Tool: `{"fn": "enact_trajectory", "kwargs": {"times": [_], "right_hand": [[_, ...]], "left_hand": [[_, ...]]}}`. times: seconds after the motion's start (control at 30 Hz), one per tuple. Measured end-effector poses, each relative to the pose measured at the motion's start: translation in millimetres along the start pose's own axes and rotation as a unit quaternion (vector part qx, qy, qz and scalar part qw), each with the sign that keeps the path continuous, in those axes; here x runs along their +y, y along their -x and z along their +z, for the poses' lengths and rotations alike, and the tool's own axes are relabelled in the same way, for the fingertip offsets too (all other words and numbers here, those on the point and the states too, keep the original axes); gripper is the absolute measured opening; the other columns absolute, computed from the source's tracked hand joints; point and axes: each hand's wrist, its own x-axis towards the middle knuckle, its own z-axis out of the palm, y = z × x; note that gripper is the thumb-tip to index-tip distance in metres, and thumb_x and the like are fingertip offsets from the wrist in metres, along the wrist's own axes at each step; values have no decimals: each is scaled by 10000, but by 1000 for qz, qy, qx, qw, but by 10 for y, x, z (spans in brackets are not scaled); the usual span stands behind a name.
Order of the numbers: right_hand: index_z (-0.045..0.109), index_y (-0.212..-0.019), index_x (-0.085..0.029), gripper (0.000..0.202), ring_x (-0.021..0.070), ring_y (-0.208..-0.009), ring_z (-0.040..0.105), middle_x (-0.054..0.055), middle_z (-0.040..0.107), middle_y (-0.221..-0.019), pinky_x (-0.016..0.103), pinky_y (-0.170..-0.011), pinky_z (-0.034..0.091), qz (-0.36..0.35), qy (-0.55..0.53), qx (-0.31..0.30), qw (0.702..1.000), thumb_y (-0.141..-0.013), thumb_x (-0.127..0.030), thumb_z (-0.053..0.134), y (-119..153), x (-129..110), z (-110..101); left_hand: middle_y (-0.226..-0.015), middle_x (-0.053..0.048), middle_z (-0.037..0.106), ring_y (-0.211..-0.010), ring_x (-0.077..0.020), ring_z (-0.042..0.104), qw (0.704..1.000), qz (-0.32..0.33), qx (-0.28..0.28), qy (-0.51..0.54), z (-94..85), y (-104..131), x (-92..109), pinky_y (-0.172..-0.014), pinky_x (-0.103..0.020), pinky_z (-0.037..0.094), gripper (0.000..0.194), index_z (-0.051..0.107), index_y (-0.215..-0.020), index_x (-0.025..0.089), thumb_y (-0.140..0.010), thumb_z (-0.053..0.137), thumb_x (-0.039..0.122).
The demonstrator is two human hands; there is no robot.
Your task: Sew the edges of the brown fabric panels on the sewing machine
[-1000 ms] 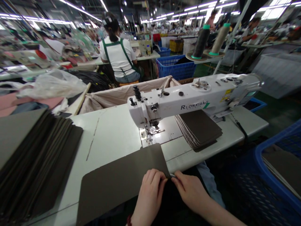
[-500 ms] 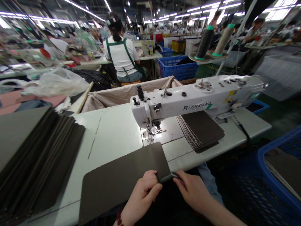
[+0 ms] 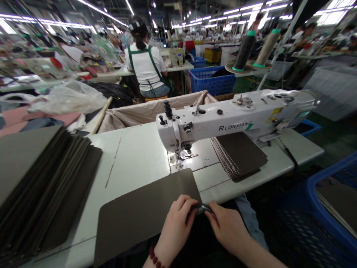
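A dark grey-brown panel (image 3: 145, 212) with rounded corners lies on the pale sewing table (image 3: 136, 156), its near edge past the table's front. My left hand (image 3: 178, 219) is closed at the panel's right front corner, fingertips pinched round something dark and too small to make out. Just to the right, my right hand (image 3: 225, 221) is closed on a small dark tool (image 3: 206, 207), whose tip reaches the left fingertips. Beyond the panel's far right corner is the needle area of a white sewing machine (image 3: 206, 117).
A tall stack of dark panels (image 3: 52, 190) stands at the left. More panels (image 3: 241, 154) lie under the machine arm. A blue basket (image 3: 312, 186) is at the right. Ahead, a seated person (image 3: 146, 69) faces away, near another blue basket (image 3: 213, 82).
My left hand has moved right and up to the panel's corner, and its fingers have closed there beside the tool. My right hand has hardly moved.
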Motion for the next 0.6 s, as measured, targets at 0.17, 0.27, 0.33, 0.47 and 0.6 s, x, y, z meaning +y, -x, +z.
{"fn": "enact_trajectory", "kwargs": {"times": [0.17,0.27,0.33,0.47,0.6], "right_hand": [[477,-892,-229,105,189,-688,643,-7,649,-784,287,-577,297,-21,0,-3,1000,-960,-268,406,-6,37,15],[469,-893,-231,95,180,-686,638,-18,643,-771,283,-583,298,-22,-19,3,1000,-958,-275,416,6,67,5],[468,-891,-227,104,177,-680,635,-18,643,-761,282,-581,294,-11,-23,11,1000,-962,-278,411,19,76,0],[473,-886,-223,109,171,-670,631,-19,646,-763,279,-576,287,-11,-28,15,999,-960,-275,413,30,71,-4],[482,-886,-220,104,168,-659,629,-19,647,-756,274,-574,288,-13,-31,13,999,-954,-268,420,18,65,6]], "left_hand": [[-1073,-26,532,-959,-183,546,1000,-4,2,1,-13,-16,30,-848,-339,469,165,552,-1042,272,-944,453,183],[-1065,-29,534,-949,-186,549,1000,-4,2,1,-23,-19,44,-842,-341,470,162,556,-1036,270,-942,457,182],[-1067,-30,536,-946,-188,552,1000,-7,1,1,-26,-18,49,-834,-341,473,163,558,-1037,271,-941,460,183],[-1062,-34,539,-940,-190,559,1000,-9,5,0,-36,-19,61,-828,-340,475,165,559,-1034,267,-943,451,181],[-1051,-40,547,-929,-191,567,1000,-8,4,3,-49,-23,78,-822,-336,477,160,569,-1028,263,-940,458,188]]}}
